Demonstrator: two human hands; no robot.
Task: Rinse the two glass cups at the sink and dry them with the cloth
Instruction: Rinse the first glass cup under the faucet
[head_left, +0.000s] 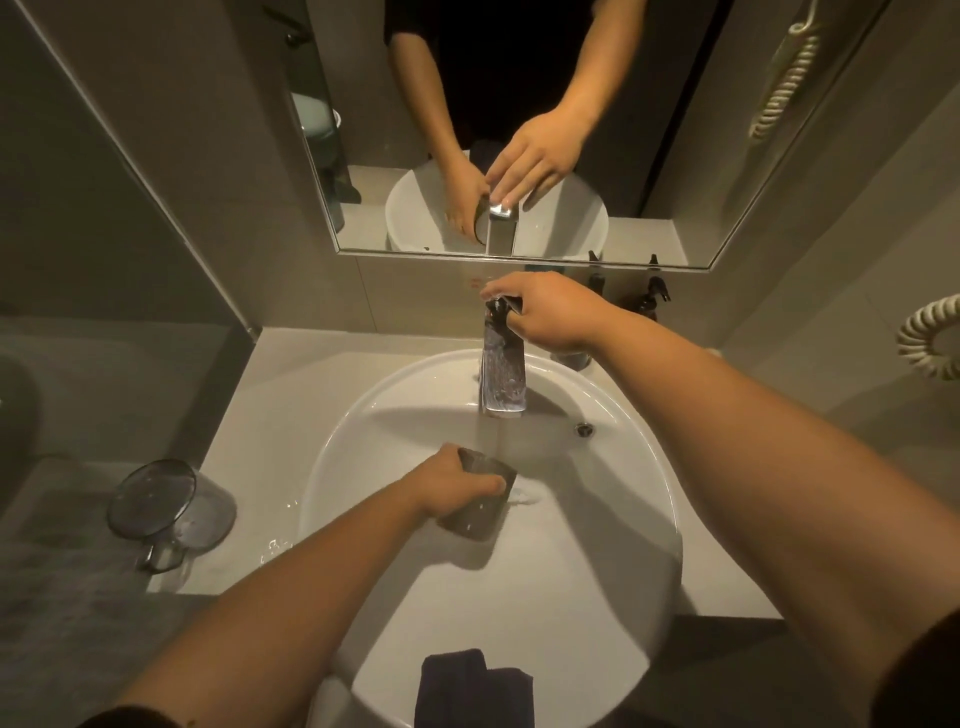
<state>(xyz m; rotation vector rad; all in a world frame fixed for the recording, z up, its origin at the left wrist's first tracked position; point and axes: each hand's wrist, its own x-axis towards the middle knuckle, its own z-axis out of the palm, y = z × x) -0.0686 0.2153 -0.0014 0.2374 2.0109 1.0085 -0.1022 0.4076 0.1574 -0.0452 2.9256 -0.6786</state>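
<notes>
Head view, contents listed left to right. Item one: a glass cup (174, 512), lying on its side on the counter (244, 467) left of the sink (644, 519), handle toward the near edge, untouched. Item two: the left hand (457, 486), fingers wrapped round a second cup (483, 501), which is held tilted in the basin beneath the running water (500, 434). Item three: a dark cloth (472, 686), draped over the near rim of the sink. Item four: the tap (503, 371), its lever covered by the right hand (545, 309); whether the fingers are curled round it cannot be told. Handling note: wet glass is judged rigid, slippery and breakable; a full wrap round the body is advised, or the handle where fitted.
</notes>
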